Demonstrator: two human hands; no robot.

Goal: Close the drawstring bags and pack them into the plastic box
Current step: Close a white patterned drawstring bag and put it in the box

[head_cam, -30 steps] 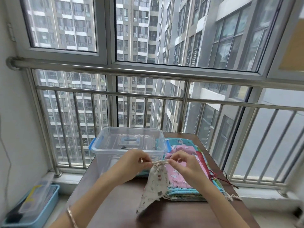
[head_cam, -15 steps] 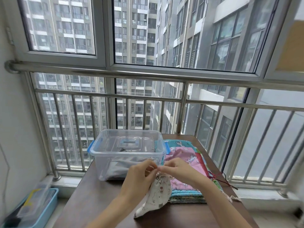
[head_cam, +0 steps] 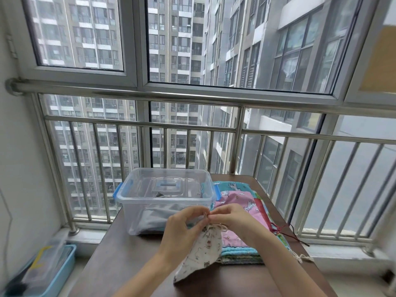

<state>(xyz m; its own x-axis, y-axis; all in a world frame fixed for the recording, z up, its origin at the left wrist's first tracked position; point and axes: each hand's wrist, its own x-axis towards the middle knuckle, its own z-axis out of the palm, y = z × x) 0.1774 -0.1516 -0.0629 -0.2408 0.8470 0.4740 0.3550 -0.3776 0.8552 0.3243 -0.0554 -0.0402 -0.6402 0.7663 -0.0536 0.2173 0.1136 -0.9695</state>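
Head view: the white printed drawstring bag [head_cam: 203, 251], soft cloth gathered to a puckered neck, is held over the brown counter [head_cam: 128, 264] at 6 o'clock. The left hand [head_cam: 182, 230] and right hand [head_cam: 233, 219] each keep a pinching grip on its cord, so closure is judged nearly complete and packing is not yet done. The clear, rigid plastic box [head_cam: 165, 198] at 12 o'clock of the bag shows grey fabric inside; the flat stack of patterned bags [head_cam: 242, 239] at 3 o'clock is not yet packed.

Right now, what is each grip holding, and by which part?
The white printed drawstring bag: the left grip and right grip both pinch its drawstring just above the gathered neck, and the body hangs below.
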